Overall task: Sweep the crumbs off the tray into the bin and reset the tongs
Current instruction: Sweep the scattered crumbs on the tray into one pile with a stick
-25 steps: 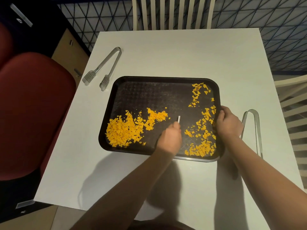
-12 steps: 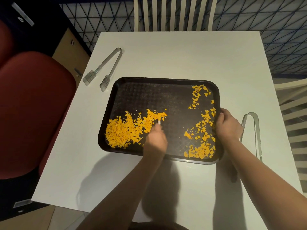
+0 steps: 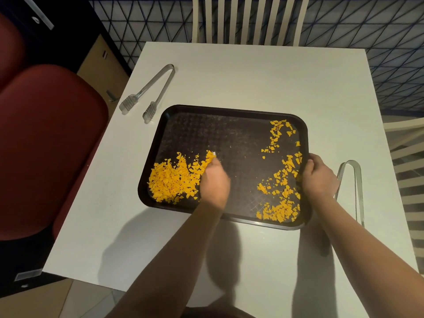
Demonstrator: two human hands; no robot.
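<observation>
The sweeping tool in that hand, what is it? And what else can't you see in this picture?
Head view, hard to tell:
- The tool: only a small white tip shows; the left hand covers the rest.
- The bin: not in the picture at all.
- The right hand: its fingertips curl over the tray rim, out of sight.
- The tongs on the right: the right arm hides one leg's end.

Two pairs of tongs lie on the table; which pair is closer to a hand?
The tongs on the table's right side, lying just beside the right hand that grips the tray's right rim. The other tongs lie off the tray's far left corner.
</observation>
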